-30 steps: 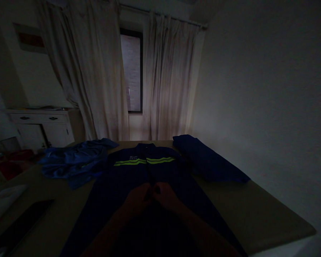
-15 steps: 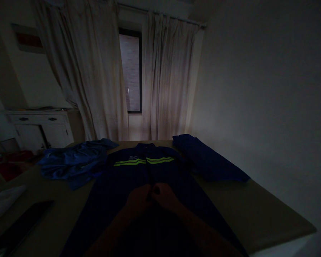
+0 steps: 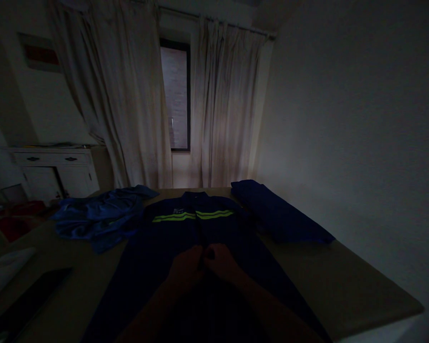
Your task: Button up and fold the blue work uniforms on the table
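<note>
A dark blue work jacket (image 3: 221,231) lies spread on the table, collar away from me. Two yellow-green stripes run across its chest, with small pale lettering above the left one. Over its centre front, my left hand (image 3: 188,264) and my right hand (image 3: 221,261) meet, thumbs and fingers closed. Both pinch the jacket's front edge, though the dim light hides the exact spot between the fingertips. My forearms cover part of the lower jacket.
Crumpled lighter blue clothing (image 3: 96,214) lies left of the jacket, and a folded dark blue garment (image 3: 279,209) lies right. Nearer on the left are a flat black object (image 3: 30,300) and a whitish packet (image 3: 7,269). The table's right edge (image 3: 386,317) shows beside a wall.
</note>
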A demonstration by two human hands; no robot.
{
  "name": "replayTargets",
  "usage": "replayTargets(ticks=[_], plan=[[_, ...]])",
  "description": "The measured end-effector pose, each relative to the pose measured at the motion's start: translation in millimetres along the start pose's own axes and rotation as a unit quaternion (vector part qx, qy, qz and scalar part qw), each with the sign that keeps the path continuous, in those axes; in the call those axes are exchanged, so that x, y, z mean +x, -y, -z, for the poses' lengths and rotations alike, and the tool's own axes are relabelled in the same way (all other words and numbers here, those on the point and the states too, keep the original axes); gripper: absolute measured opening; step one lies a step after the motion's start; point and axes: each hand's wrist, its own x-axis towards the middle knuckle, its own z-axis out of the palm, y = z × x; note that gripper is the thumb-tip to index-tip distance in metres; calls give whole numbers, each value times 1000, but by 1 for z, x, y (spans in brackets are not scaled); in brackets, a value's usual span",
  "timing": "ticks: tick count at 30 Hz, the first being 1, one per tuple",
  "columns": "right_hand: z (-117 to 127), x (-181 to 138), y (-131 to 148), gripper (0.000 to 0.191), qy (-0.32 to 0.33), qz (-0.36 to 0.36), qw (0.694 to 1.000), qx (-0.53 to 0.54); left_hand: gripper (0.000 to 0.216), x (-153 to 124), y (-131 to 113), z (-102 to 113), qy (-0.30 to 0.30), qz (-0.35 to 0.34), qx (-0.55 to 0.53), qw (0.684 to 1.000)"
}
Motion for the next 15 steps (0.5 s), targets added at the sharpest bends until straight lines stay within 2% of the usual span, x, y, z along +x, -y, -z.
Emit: replayTargets(ticks=[6,15], plan=[[-1,0,3,18,-20,-31,999,-21,17,-3,-11,6,-7,39,47,998],[2,1,4,18,-3,-16,999,-48,16,-1,-13,6,17,53,29,998]])
